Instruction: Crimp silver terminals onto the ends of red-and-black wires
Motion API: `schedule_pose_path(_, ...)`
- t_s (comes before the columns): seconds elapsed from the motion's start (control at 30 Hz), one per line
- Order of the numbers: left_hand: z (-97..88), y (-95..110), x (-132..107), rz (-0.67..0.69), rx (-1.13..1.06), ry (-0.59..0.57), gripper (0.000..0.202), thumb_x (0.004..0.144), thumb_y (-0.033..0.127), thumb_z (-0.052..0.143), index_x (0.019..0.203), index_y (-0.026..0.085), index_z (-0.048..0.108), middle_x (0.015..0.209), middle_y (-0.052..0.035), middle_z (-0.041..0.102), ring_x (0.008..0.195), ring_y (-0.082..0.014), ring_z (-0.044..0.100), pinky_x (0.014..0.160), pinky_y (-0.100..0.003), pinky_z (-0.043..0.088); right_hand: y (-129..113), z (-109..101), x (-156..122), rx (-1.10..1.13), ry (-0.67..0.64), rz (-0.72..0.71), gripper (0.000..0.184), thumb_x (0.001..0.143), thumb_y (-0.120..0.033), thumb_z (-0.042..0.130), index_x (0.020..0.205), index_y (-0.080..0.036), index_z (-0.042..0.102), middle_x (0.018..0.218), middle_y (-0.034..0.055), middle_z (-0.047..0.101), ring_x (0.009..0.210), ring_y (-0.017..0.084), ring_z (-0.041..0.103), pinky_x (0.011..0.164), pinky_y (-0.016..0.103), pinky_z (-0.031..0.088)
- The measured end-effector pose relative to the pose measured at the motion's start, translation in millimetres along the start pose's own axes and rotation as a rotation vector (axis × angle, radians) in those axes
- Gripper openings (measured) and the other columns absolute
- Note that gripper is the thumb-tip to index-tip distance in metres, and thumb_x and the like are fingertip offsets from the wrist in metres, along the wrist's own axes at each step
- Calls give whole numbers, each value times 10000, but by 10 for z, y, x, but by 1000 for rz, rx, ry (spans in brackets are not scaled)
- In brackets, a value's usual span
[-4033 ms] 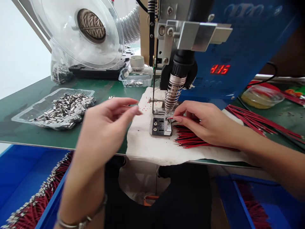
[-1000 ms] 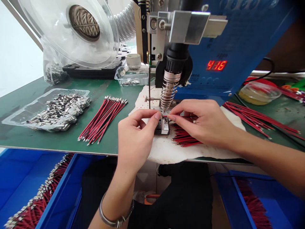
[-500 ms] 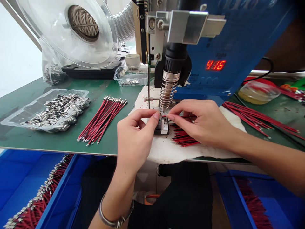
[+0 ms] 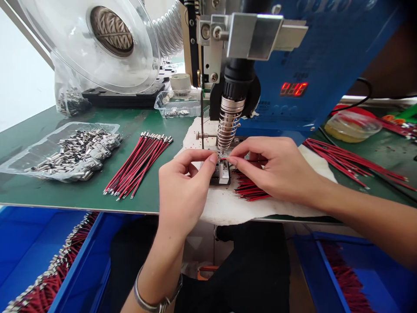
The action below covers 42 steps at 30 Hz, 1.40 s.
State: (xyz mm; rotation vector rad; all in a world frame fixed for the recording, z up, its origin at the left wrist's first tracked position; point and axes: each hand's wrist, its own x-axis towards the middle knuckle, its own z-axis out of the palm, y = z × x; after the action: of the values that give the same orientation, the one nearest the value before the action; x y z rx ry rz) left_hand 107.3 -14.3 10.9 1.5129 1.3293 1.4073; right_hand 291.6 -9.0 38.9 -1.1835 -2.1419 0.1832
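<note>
Under the soldering machine's spring-wrapped tip (image 4: 228, 124), my two hands meet at a small metal fixture (image 4: 224, 172). My left hand (image 4: 185, 187) pinches thumb and forefinger together at the fixture's left side; whatever is between them is hidden. From the right, my right hand (image 4: 273, 167) pinches a thin red and black wire (image 4: 223, 159), whose end lies just above the fixture. Below that hand, a bunch of red and black wires (image 4: 250, 188) rests on a white cloth (image 4: 224, 208).
A clear tray (image 4: 19, 167) of metal connector shells and a bundle of wires with metal ends (image 4: 138, 165) lie left. More wires (image 4: 339, 161) lie right, near a round plastic tub (image 4: 355, 126). Blue bins (image 4: 80, 269) flank my legs. The blue machine housing (image 4: 283, 113) stands behind.
</note>
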Motion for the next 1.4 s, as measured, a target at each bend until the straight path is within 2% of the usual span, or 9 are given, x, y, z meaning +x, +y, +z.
schedule_pose_path(0.47, 6, 12, 4, -9, -10, 4, 181, 815, 389, 758, 842, 210, 773, 796, -29, 725, 666, -138, 602, 549, -235, 414, 0, 6, -3, 14, -3, 2, 128, 930, -263, 625, 877, -188, 713, 799, -8, 723, 638, 103, 604, 625, 244, 447)
schedule_pose_path(0.67, 12, 23, 8, -5, 7, 29, 141, 799, 364, 776, 795, 222, 773, 718, -8, 702, 598, -105, 554, 519, -220, 377, 15, 4, -4, 3, 9, -9, 119, 923, -256, 636, 855, -197, 713, 772, -24, 710, 615, 92, 579, 577, 237, 418)
schedule_pose_path(1.4, 14, -3, 6, 0, 5, 17, 137, 803, 371, 776, 808, 234, 778, 718, -6, 705, 573, -95, 535, 501, -218, 352, 11, 4, -9, -1, 9, -12, 96, 917, -226, 638, 867, -195, 713, 788, -20, 723, 624, 96, 600, 572, 248, 429)
